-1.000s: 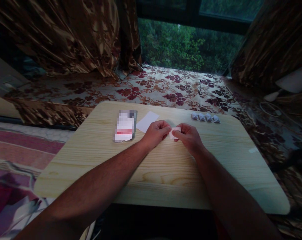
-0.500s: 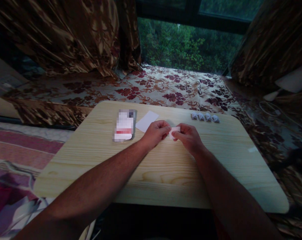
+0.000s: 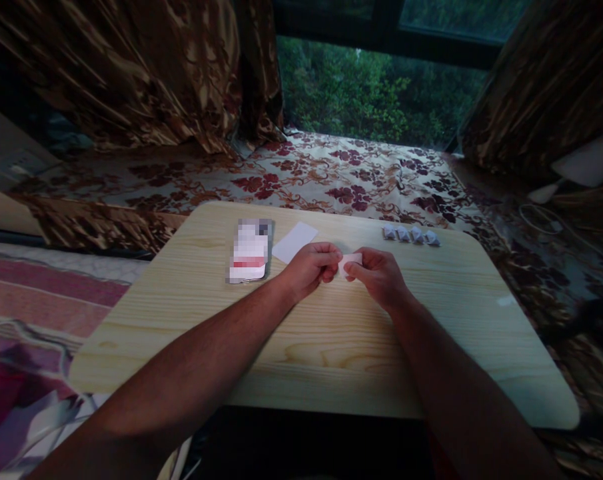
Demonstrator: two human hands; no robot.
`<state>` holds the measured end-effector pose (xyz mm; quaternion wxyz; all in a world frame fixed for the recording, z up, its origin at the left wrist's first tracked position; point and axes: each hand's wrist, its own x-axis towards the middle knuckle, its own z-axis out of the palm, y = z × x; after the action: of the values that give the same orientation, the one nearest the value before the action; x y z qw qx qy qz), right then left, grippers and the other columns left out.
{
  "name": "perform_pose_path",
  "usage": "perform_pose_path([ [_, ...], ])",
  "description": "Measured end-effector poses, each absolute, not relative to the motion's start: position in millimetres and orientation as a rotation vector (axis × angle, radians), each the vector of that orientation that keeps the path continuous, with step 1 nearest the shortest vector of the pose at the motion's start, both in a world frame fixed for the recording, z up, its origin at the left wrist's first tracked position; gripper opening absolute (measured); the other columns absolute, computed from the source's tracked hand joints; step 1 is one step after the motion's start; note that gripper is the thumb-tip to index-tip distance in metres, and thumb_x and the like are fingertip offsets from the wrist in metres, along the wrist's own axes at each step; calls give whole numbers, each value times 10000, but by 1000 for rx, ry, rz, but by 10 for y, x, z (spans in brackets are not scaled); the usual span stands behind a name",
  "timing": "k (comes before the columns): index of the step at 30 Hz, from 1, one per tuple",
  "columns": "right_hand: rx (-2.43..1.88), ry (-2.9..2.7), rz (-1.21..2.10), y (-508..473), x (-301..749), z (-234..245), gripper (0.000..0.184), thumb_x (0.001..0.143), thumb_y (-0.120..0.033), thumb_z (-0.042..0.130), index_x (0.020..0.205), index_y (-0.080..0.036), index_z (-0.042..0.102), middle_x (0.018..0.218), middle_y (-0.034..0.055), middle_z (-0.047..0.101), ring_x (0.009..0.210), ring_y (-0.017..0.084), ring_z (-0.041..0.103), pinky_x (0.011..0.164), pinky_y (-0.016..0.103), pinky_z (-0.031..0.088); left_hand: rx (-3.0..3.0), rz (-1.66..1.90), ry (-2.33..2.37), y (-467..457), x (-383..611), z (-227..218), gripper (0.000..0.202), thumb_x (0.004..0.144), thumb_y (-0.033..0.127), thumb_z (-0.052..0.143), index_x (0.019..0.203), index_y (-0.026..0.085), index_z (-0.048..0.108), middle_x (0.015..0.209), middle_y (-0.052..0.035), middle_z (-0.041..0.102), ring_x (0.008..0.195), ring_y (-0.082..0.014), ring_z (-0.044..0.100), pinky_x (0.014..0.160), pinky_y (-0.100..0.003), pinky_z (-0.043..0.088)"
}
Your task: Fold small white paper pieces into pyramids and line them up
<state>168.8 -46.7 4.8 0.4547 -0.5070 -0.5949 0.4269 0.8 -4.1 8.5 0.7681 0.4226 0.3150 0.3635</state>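
Both my hands meet over the middle of a light wooden table (image 3: pixel 331 347). My left hand (image 3: pixel 308 268) and my right hand (image 3: pixel 378 275) each pinch one end of a small folded piece of white paper (image 3: pixel 350 261), held just above the tabletop. The fingers of both hands are curled closed on it. A flat white paper slip (image 3: pixel 294 241) lies just left of my left hand. Several small folded white paper shapes (image 3: pixel 411 234) sit in a row at the table's far right.
A pack with a blurred label (image 3: pixel 250 251) lies at the far left of the table. Floral cloth (image 3: pixel 331 173) covers the ledge behind, under a window with brown curtains (image 3: pixel 131 67). A striped rug (image 3: pixel 41 300) lies to the left.
My hands have barely shifted; the fingers have worked slightly on the folded paper, which stays between them.
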Motion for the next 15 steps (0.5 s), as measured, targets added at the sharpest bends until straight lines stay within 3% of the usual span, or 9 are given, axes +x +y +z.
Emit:
perform_pose_path([
  [8,-1265,-1446,1046,-462,1684,64,186,771,-322,688,685,-164,642,619,1,657,561,128,556,560,254,410,891,786,669,-34,7,84,240,627,268,781,694,136,592,515,23,516,407,-53,412,412,-199,247],
  [15,-1314,-1358,1058,-455,1686,60,182,754,-308,701,684,-147,653,592,-2,646,528,113,546,527,242,401,1090,883,711,-52,20,46,286,724,385,762,746,145,609,561,31,540,432,-47,413,429,-205,242],
])
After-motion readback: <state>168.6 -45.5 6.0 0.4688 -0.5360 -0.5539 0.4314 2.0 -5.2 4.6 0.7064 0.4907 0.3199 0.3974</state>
